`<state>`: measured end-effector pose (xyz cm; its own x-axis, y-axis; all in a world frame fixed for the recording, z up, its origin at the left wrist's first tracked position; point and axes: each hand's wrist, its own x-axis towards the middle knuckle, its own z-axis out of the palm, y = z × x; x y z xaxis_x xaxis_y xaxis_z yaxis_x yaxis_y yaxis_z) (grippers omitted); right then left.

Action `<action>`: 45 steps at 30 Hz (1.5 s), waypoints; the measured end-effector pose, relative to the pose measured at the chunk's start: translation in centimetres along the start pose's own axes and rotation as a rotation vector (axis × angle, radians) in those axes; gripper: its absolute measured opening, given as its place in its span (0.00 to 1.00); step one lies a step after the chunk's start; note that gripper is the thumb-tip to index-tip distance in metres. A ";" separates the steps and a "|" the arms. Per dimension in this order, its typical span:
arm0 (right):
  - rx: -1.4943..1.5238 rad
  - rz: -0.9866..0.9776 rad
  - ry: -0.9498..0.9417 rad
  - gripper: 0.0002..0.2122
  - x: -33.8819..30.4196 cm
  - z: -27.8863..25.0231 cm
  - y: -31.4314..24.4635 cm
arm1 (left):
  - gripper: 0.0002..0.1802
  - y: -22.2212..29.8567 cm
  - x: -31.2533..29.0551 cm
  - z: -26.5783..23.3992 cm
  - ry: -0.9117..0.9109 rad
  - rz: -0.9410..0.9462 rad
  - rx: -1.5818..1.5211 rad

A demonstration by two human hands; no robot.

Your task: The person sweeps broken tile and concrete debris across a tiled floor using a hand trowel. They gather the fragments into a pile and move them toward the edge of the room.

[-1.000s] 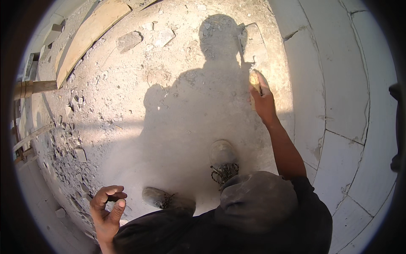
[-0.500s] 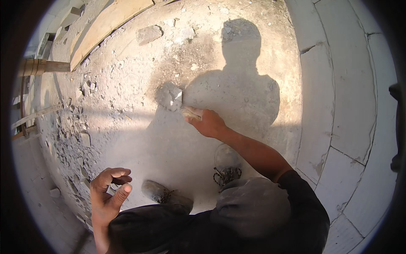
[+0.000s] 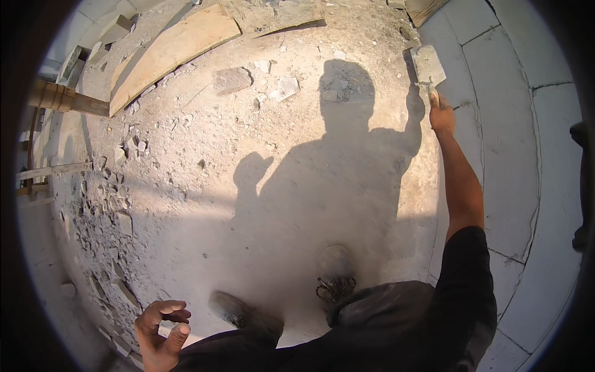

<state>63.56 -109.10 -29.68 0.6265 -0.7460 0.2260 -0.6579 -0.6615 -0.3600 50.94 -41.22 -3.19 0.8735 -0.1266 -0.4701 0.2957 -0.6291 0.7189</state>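
"What's just changed?"

"The right hand (image 3: 442, 116) has swung out from over the middle of the floor (image 3: 273, 266) to the foot of the block wall (image 3: 508, 155) on the right, arm (image 3: 463, 186) now almost straight."

"And the trowel (image 3: 428, 66)?"

"It goes with it. The flat, pale-dusted blade (image 3: 429, 61) is up ahead, overlapping the wall's lower edge in this view; whether it touches, I can't tell."

"How's the grip?"

"Clenched round the trowel's handle (image 3: 432, 91). The left hand (image 3: 154, 335) is loosely half curled, with nothing in it that I can see; it hangs low, on the side of the rubble (image 3: 114, 201)."

"So what does that mean for the work?"

"I'd judge it centres on the wall side now, one-handed, well apart from the shoes (image 3: 335, 263)."
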 end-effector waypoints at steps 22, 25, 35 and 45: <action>0.249 -1.213 -1.166 0.19 -35.2 4.2 -32.7 | 0.27 2.3 -2.2 0.7 0.030 0.042 0.259; 0.237 -1.404 -1.033 0.21 -35.8 4.2 -34.9 | 0.27 4.0 -2.6 1.1 0.037 0.082 0.172; 0.292 0.208 -0.345 0.23 -4.6 2.2 -10.2 | 0.18 1.6 -0.1 0.0 -0.069 0.021 0.294; 0.612 0.517 -0.195 0.18 -0.8 5.6 3.8 | 0.18 0.6 1.1 -0.1 -0.117 -0.034 0.279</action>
<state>62.89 -110.59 -36.32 0.4053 -0.8809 -0.2446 -0.5741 -0.0371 -0.8179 52.14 -41.68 -3.27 0.8095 -0.1794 -0.5590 0.1919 -0.8190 0.5407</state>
